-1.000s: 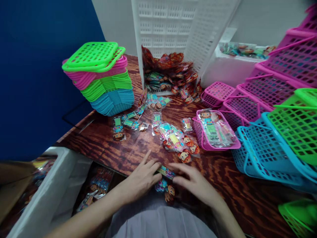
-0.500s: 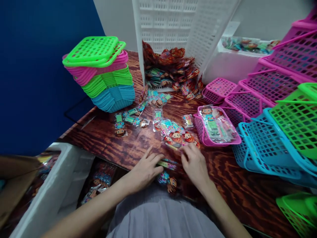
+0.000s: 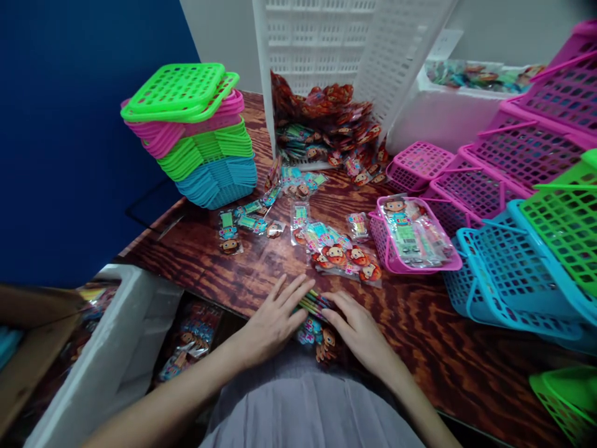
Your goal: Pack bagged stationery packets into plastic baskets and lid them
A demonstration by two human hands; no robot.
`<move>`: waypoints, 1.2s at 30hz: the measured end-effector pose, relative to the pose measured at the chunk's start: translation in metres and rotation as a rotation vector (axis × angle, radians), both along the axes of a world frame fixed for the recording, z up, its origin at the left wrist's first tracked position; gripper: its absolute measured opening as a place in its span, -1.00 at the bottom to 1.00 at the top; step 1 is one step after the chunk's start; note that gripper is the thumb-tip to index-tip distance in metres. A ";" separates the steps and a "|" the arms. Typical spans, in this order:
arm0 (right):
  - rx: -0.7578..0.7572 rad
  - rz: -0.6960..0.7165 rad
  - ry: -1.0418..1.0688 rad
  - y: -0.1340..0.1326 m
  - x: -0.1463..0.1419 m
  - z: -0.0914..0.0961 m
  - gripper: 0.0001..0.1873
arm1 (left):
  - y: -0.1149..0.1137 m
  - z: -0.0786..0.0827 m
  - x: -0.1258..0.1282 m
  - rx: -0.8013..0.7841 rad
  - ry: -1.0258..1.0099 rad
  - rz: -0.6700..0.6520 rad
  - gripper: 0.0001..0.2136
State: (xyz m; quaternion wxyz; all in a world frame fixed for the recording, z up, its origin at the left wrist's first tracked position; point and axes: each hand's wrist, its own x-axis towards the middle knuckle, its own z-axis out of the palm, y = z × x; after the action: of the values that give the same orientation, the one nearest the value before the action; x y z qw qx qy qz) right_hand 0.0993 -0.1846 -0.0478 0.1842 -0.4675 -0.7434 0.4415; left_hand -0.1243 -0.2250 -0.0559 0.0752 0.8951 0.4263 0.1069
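My left hand (image 3: 275, 317) and my right hand (image 3: 357, 326) lie at the near edge of the wooden table (image 3: 466, 348), fingers together around a small stack of toy packets (image 3: 316, 305). More of that stack hangs over the table edge between my wrists. Just beyond my fingers lies a loose pile of cartoon-faced packets (image 3: 342, 252). A small pink basket (image 3: 413, 239) filled with packets stands to the right of the pile.
Stacked green, pink and blue baskets (image 3: 200, 143) stand at the back left. A white crate (image 3: 326, 56) spills packets behind the pile. Pink, blue and green baskets (image 3: 527, 205) crowd the right side. A white foam box (image 3: 107, 354) with packets sits below the table, left.
My right hand reached out to the packet pile, then came back to the stack at the table edge. My left hand stayed on the stack.
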 end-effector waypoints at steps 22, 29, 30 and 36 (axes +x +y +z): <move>0.060 -0.082 0.096 0.012 0.023 0.020 -0.82 | 0.020 -0.022 0.018 0.178 0.224 -0.095 -0.47; 0.708 -0.487 -0.246 0.071 0.108 0.022 -0.76 | 0.026 -0.024 0.020 0.011 0.220 0.017 -0.41; 0.731 -0.468 -0.304 0.075 0.111 0.021 -0.76 | 0.028 -0.021 0.023 -0.023 0.226 0.015 -0.42; 0.752 -0.392 -0.462 0.061 0.099 0.020 -0.77 | 0.047 0.013 0.029 -0.383 -0.135 0.191 -0.53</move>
State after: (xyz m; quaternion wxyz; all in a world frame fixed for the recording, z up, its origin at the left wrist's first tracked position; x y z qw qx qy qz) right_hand 0.1986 -0.1235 -0.0279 0.2501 -0.5856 -0.7709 -0.0161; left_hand -0.0955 -0.1777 -0.0425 0.2618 0.8109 0.5155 0.0904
